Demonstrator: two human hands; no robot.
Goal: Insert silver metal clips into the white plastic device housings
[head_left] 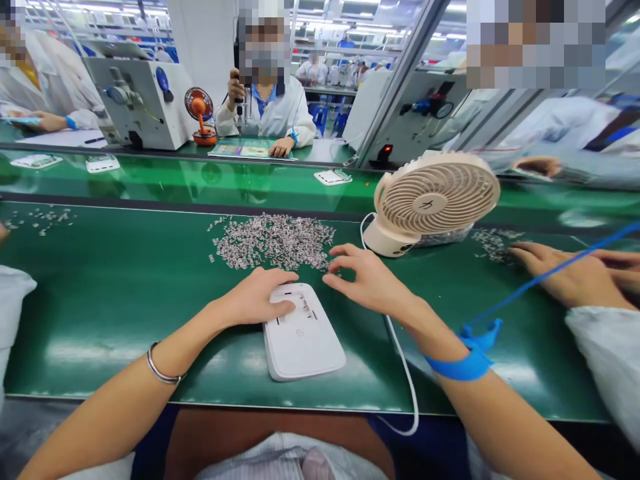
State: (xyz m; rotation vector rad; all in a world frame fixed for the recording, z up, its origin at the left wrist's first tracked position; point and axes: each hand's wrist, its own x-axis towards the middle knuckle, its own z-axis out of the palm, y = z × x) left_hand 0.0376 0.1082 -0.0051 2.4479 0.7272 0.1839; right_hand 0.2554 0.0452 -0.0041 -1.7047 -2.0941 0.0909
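A white plastic casing (303,340) lies flat on the green mat in front of me. My left hand (260,295) rests on its far left corner, fingers curled over the slots and pressing it down. My right hand (367,277) hovers just right of the casing's far end, fingers spread and reaching into the edge of a pile of small silver metal parts (274,241). Whether a part sits between its fingertips cannot be made out. A blue wrist strap (463,365) with a blue cord circles my right wrist, and a metal bangle (161,368) my left.
A beige desk fan (434,199) stands right of the pile, its white cable (403,373) running to the table edge. A co-worker's hands (575,273) work at another small pile on the right. Behind runs a green conveyor (200,180) carrying white casings; people sit beyond it.
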